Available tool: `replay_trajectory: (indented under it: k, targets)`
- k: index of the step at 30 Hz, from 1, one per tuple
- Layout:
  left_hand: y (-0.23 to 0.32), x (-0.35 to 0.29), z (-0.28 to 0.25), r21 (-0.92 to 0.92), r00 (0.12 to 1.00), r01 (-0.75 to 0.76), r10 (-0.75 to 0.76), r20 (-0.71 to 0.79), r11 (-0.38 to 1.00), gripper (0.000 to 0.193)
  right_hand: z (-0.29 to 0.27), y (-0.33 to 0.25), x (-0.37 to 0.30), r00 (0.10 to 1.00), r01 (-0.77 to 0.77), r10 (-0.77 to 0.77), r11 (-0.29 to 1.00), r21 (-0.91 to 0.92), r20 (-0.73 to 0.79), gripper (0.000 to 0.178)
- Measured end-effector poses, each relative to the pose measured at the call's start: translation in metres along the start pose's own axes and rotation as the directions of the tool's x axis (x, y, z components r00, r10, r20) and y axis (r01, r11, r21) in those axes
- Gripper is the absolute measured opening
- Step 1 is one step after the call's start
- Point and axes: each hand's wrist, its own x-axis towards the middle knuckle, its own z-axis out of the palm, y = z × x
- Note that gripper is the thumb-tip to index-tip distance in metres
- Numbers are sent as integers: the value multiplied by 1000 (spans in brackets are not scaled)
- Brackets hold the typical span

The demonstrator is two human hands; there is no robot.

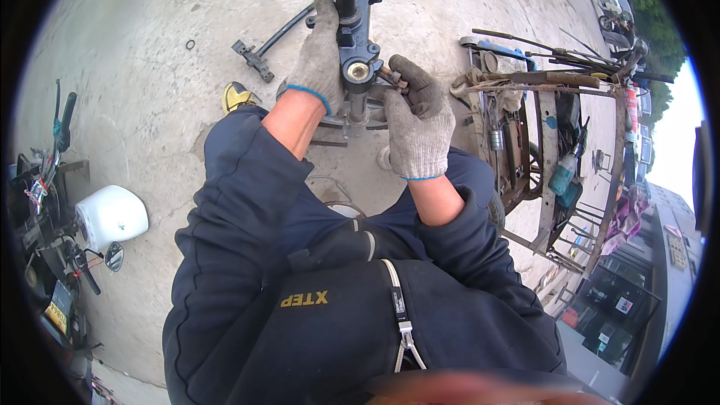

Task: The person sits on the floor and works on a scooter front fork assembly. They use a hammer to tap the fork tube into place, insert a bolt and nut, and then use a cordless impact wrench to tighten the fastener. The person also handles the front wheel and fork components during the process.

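Concrete ground (165,45) extends beneath both gloved hands, with a cluttered metal rack (546,131) to the right of the right hand and a T-shaped bar assembly (281,36) to the left of the left hand. Between the hands lies the dark fork bracket (361,49), its long axis pointing away from the wearer. Left hand (319,52) lies extended along its left side; finger closure behind it cannot be determined. Right hand (421,109), curled, pinches a brownish bolt (391,76) beside the bracket's near end, slanted toward it; the right hand is nearer this bolt.
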Motion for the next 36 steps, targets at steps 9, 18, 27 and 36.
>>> replay_trajectory:
  k: [9, 18, 27, 36]
  targets:
    - [1, -3, 1, -15, 998, 36, -37, -56, 999, 65, -14, -2, 5, 975, -112, 25, 912, 396, 219, 71]
    - [-2, -3, -2, -17, 1000, 28, -28, -9, 999, 69, -17, 2, 11, 920, -341, 88, 662, 668, 383, 88]
    - [-1, -1, -1, -26, 1000, -2, 2, -6, 1000, 72, -42, 19, 9, 944, -314, 122, 624, 716, 307, 76]
    - [-3, 0, -3, 8, 999, -31, 31, -5, 999, 64, -49, 31, 23, 945, -287, 317, 690, 664, 79, 40]
